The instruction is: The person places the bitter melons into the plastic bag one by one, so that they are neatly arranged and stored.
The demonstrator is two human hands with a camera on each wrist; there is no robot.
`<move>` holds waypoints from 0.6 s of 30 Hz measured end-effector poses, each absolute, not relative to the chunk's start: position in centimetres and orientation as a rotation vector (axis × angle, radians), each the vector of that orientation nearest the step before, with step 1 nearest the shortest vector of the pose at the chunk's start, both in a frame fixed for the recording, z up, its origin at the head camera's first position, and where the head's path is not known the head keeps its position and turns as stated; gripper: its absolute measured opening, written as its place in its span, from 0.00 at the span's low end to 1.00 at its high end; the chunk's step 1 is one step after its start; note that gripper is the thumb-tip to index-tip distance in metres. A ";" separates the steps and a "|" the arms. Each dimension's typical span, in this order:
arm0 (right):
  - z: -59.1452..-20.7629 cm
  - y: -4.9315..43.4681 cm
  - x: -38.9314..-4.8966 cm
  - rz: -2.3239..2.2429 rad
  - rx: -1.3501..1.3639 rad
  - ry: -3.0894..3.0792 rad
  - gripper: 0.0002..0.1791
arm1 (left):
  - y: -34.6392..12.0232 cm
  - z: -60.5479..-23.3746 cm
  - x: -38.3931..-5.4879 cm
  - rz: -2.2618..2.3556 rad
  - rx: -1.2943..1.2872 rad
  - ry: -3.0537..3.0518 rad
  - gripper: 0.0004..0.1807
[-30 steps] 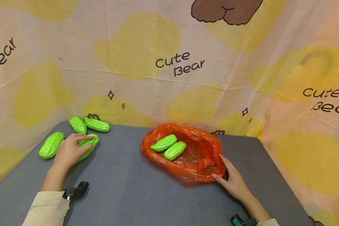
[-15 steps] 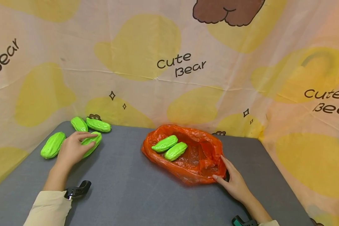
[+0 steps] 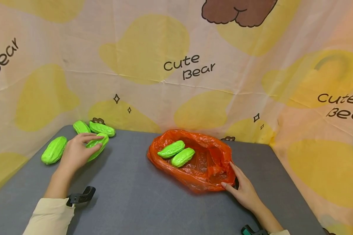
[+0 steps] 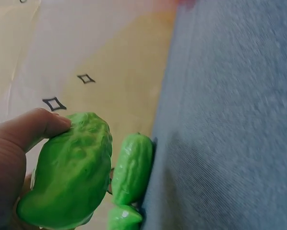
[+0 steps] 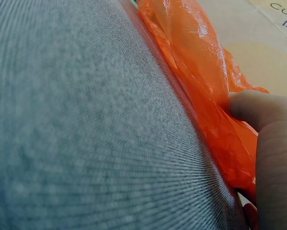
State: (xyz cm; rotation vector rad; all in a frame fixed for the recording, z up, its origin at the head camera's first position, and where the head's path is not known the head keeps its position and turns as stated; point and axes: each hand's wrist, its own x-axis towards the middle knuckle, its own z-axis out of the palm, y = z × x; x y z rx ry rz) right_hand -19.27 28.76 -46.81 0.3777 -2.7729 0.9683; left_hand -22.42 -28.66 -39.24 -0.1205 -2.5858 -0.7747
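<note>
grey tabletop (image 3: 141, 202), printed backdrop (image 3: 153, 49), left hand (image 3: 75, 152) gripping gourd (image 4: 76, 167), right hand (image 3: 247, 192) holding bag (image 3: 191, 183)

A bright green, glossy, bumpy oblong gourd (image 4: 76, 172) is being held at a slant well to the left of the crinkled, translucent orange-red plastic bag (image 3: 176, 173). The bag is lying with its wide mouth gaping upward, while one ridged green gourd with a pointed tip (image 3: 170, 149) and another blunt-ended green gourd (image 3: 183, 157) are resting side by side in its left part.
</note>
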 end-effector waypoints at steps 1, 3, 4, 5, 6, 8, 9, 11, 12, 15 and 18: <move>-46.8 28.8 -19.3 0.968 0.379 -2.775 0.48 | -28.5 -39.1 -22.4 -0.786 -0.125 -2.583 0.17; -46.8 28.8 -19.2 0.975 0.378 -2.775 0.48 | -28.1 -38.8 -22.3 -0.809 -0.132 -2.581 0.17; -46.7 28.9 -19.1 0.976 0.374 -2.774 0.48 | -27.8 -38.6 -22.3 -0.818 -0.138 -2.581 0.17; -46.7 28.9 -19.1 0.981 0.371 -2.771 0.47 | -27.6 -38.4 -22.4 -0.826 -0.144 -2.581 0.17; -46.7 28.9 -19.1 0.985 0.367 -2.768 0.47 | -27.4 -38.3 -22.4 -0.836 -0.148 -2.583 0.17; -46.7 29.0 -19.0 0.991 0.363 -2.764 0.47 | -27.1 -38.0 -22.5 -0.856 -0.148 -2.585 0.17; -46.8 29.0 -19.0 0.992 0.362 -2.764 0.47 | -27.0 -38.0 -22.4 -0.864 -0.142 -2.587 0.17; -46.9 29.0 -19.0 0.993 0.360 -2.767 0.48 | -26.9 -37.8 -22.3 -0.876 -0.131 -2.591 0.18; -46.9 29.0 -19.1 0.995 0.358 -2.770 0.48 | -26.8 -37.8 -22.3 -0.880 -0.126 -2.592 0.18; -47.0 29.0 -19.2 0.999 0.351 -2.777 0.48 | -26.7 -37.5 -22.1 -0.895 -0.119 -2.595 0.18; -47.1 29.0 -19.4 1.002 0.362 -2.775 0.48 | -26.4 -37.1 -22.3 -0.911 -0.121 -2.589 0.18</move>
